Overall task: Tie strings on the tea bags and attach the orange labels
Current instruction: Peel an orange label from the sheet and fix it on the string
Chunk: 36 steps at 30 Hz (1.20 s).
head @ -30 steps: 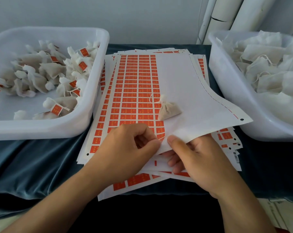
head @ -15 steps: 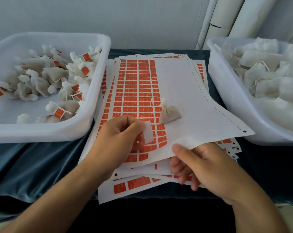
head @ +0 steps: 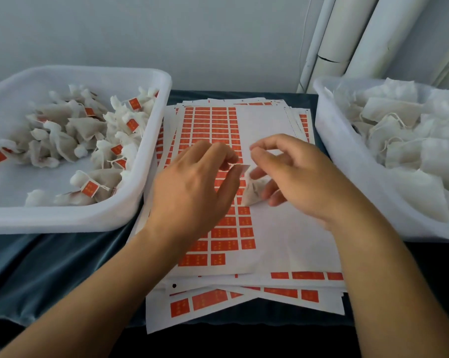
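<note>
A small tied tea bag point(head: 253, 190) lies on the top label sheet point(head: 282, 228), a white sheet with rows of orange labels point(head: 219, 245) on its left half. My left hand point(head: 192, 187) pinches one peeled label point(head: 245, 168), white back up, right beside the bag's top. My right hand point(head: 298, 177) hovers over the bag; its lower fingers touch the bag, and its thumb and forefinger pinch together just above it, where the bag's thin string is barely visible.
A white tub point(head: 71, 218) on the left holds several tied, labelled tea bags. A white tub point(head: 352, 182) on the right is full of loose untied bags. More label sheets point(head: 244, 303) are stacked underneath on a dark blue cloth point(head: 50, 267). White pipes stand at the back right.
My left hand peeled a label off the sheet and carried it up to the tea bag. My right hand let go of the sheet's corner, which now lies flat, and moved up over the bag.
</note>
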Each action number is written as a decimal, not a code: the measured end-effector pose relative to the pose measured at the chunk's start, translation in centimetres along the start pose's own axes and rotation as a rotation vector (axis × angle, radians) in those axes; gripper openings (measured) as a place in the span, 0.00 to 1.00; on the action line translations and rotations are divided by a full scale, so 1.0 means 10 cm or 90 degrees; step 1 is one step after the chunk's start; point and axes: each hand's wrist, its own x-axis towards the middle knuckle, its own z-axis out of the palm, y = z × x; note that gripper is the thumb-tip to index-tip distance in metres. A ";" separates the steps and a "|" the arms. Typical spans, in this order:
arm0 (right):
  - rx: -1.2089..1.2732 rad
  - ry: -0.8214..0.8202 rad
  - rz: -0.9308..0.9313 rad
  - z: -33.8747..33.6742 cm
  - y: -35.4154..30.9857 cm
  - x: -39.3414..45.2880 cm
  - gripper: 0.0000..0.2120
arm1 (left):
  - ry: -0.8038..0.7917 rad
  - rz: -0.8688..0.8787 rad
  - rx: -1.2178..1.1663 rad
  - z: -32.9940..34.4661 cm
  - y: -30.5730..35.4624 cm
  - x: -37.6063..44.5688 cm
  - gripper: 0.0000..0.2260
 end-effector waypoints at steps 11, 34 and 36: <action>0.043 0.144 -0.069 -0.01 0.23 0.72 0.07 | -0.041 -0.062 0.022 0.36 -0.07 0.47 0.10; 0.083 0.272 -0.067 0.08 0.72 0.78 0.04 | -0.256 -0.342 -0.245 0.56 -0.22 0.21 0.14; 0.107 0.269 -0.073 0.07 0.71 0.77 0.05 | -0.206 -0.343 -0.311 0.56 -0.20 0.22 0.11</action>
